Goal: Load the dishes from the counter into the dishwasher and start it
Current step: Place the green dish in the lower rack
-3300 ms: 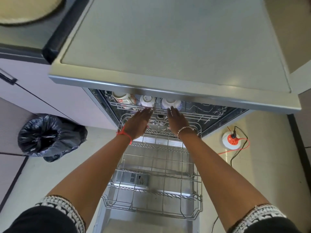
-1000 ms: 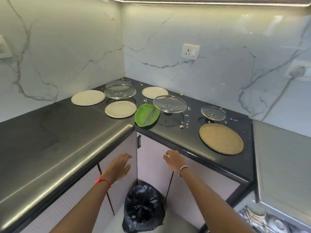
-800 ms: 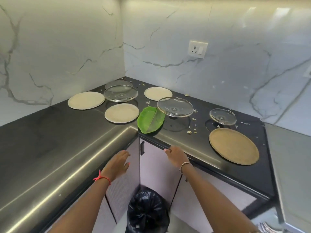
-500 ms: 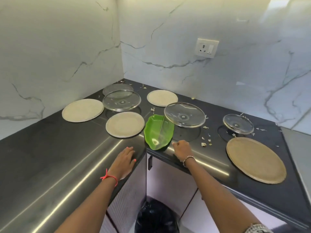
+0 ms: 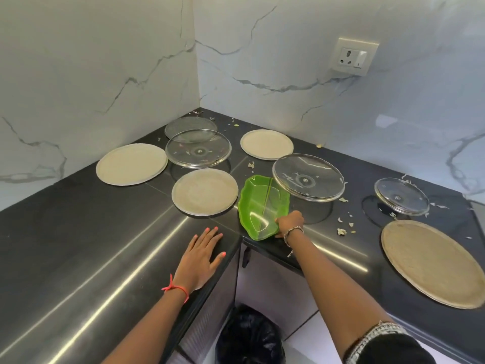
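A green leaf-shaped dish [image 5: 259,206] lies at the inner corner of the black counter [image 5: 78,245]. My right hand [image 5: 290,223] pinches its near right rim. My left hand [image 5: 202,256] rests flat and open on the counter edge, left of the dish. Around the dish lie three round beige plates [image 5: 204,191] [image 5: 131,164] [image 5: 266,144] and a larger one [image 5: 433,261] at the right. Three clear glass lids [image 5: 198,148] [image 5: 308,177] [image 5: 401,196] stand among them, and a clear glass plate [image 5: 190,124] lies near the corner. The dishwasher is out of view.
Food scraps [image 5: 341,231] are scattered on the counter right of the green dish. A black bin bag [image 5: 249,337] stands on the floor below the corner cabinets. A wall socket [image 5: 354,56] sits on the marble wall at the upper right.
I have turned from the open dishwasher racks to the counter corner. Both hands rose from below the counter edge; the left landed on the counter, the right reached the green dish and took its rim.
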Demonstrator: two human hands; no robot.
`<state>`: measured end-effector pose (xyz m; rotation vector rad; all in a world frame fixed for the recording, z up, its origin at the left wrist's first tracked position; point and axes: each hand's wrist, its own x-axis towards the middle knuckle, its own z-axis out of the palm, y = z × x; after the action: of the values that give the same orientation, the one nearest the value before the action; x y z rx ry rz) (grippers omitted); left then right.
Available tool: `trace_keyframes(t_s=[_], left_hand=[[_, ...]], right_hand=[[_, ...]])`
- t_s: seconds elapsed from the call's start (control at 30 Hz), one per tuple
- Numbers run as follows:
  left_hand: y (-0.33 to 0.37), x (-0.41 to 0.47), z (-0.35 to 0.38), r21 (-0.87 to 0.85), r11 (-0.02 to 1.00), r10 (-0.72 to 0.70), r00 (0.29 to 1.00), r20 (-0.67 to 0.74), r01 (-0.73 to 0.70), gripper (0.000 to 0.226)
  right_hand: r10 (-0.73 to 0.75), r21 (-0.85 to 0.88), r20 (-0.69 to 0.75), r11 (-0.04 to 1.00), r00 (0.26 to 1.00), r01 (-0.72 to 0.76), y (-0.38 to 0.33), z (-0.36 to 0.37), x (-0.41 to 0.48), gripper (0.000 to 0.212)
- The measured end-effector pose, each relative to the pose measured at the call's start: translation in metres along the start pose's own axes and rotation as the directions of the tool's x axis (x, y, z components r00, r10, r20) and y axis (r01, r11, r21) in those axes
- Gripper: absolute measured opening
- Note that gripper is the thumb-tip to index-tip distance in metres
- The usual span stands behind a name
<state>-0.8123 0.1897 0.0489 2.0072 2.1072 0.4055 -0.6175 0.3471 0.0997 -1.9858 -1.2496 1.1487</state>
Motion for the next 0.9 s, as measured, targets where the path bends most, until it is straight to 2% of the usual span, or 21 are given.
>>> trace_keyframes(t_s=[0.1,0.2,0.3,0.43,0.53,0.6,0.77,0.9], left_hand=[[0.000,-0.001,0.000,0.007,1.000,0.003,1.000,0.009,-0.003,0.106],[0.000,-0.001,0.001,0.034,0.999,-0.004,1.000,0.013,0.003,0.095],[0.005,-0.003,0.004,0.078,0.997,-0.020,1.000,0.013,0.019,0.087],[0.021,-0.008,0.005,0.096,0.991,-0.092,0.996,0.022,0.089,0.090],[0.036,-0.015,0.007,0.159,0.976,-0.161,0.984,0.076,0.147,0.067],[0.045,-0.026,0.010,0.172,0.973,-0.171,0.981,0.087,0.154,0.060],[0.072,-0.066,0.018,0.132,0.979,-0.160,0.987,0.015,0.157,0.058],[0.105,-0.100,0.030,0.108,0.976,-0.188,0.982,-0.005,0.187,0.059]], right_hand=[[0.043,0.133,0.033,0.990,0.999,-0.047,0.002,-0.001,0.005,0.027],[0.079,0.352,0.155,0.927,0.985,-0.130,-0.005,-0.015,-0.017,0.026],[0.063,0.434,0.255,0.884,0.965,-0.172,-0.003,-0.025,-0.027,0.017],[0.068,0.454,0.317,0.865,0.946,-0.214,0.006,-0.040,-0.043,0.019],[0.051,0.452,0.362,0.864,0.931,-0.223,0.018,-0.055,-0.057,0.020],[0.031,0.465,0.383,0.857,0.923,-0.222,0.031,-0.064,-0.065,0.022],[-0.011,0.452,0.338,0.879,0.941,-0.152,0.067,-0.086,-0.080,0.031],[-0.038,0.477,0.285,0.872,0.958,-0.107,0.106,-0.105,-0.091,0.030]])
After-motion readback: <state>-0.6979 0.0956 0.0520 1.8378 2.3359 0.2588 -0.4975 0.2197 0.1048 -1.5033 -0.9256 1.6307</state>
